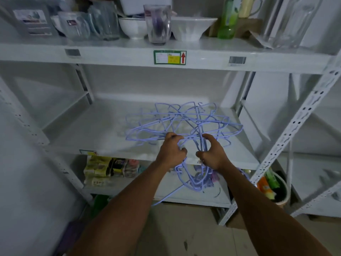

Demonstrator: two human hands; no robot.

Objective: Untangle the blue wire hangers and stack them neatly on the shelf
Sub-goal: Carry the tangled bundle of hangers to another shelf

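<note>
Middle shelf of the white rack: the blue wire hangers lie on it as one interlocked heap, right of centre, with several more hanging off its near edge below your hands. Your left hand is curled round wires at the heap's near side; your right hand grips a bunch of upright wires just beside it. Nothing is stacked yet.

Risk: because the hooks cross many frames, a hard pull on either handful would likely drag the whole heap forward over the edge, or bend the thin wire. The dangling group could also slip to the floor if your grip loosens.

Surroundings: the upper shelf overhangs the heap and limits how high you can lift. On it stand a drinking glass, white bowls and a green bottle. Packets sit on the shelf beneath.
</note>
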